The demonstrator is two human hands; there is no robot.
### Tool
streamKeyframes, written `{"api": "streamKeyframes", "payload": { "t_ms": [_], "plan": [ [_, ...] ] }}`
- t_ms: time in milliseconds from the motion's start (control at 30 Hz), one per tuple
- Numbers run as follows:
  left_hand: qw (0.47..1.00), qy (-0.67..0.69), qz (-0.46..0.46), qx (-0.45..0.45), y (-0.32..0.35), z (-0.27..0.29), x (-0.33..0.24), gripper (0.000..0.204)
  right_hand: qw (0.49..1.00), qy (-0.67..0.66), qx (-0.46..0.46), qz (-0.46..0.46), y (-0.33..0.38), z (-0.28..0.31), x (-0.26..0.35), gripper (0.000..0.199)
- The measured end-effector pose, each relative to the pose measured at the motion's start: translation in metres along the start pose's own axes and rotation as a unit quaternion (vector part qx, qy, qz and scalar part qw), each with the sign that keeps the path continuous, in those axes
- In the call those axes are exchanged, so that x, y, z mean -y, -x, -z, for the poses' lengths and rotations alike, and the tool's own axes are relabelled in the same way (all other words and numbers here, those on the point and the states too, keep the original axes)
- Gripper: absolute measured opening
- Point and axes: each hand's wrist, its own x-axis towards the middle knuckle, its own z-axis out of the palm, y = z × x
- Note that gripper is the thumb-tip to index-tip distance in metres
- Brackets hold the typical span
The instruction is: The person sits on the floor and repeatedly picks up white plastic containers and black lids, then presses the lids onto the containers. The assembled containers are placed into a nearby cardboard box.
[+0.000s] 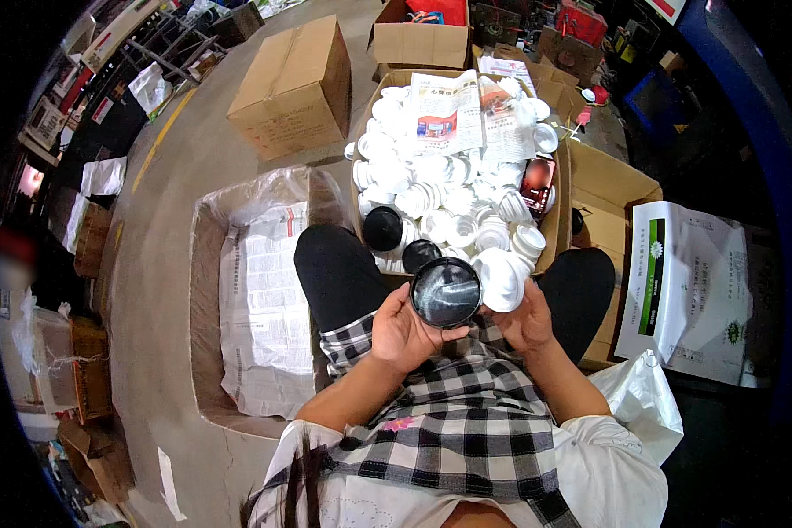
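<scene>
Black lid (446, 292) in left hand (403, 333), white lid (502, 280) in right hand (528, 320), carton edge (562, 209) beyond.

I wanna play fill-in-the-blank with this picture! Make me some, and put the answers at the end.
The left hand holds a shiny round piece coloured ____.
The right hand holds another round piece coloured ____.
The taped cardboard box stands on the ____ side of the heap of pieces.

Missing words: black; white; left.

A glossy round black lid (446, 292) lies in the left hand (405, 336), beside a round white lid (502, 280) in the right hand (528, 324).
</scene>
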Motion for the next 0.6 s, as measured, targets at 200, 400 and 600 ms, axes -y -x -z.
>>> {"api": "streamKeyframes", "payload": {
  "t_ms": [200,400,600],
  "plan": [
    [1.000,-0.006,0.006,0.004,0.001,0.001,0.000,0.048,0.968,0.198,0.021,0.151,0.001,-0.025,0.015,0.075],
    [0.984,-0.145,-0.101,0.017,0.003,-0.017,0.009,0.055,0.722,0.597,0.072,0.343,0.012,-0.035,0.018,0.075],
    [0.962,-0.197,-0.190,0.007,-0.001,-0.018,0.027,0.047,0.685,0.628,0.038,0.368,0.014,-0.047,0.004,0.074]
  ]
}}
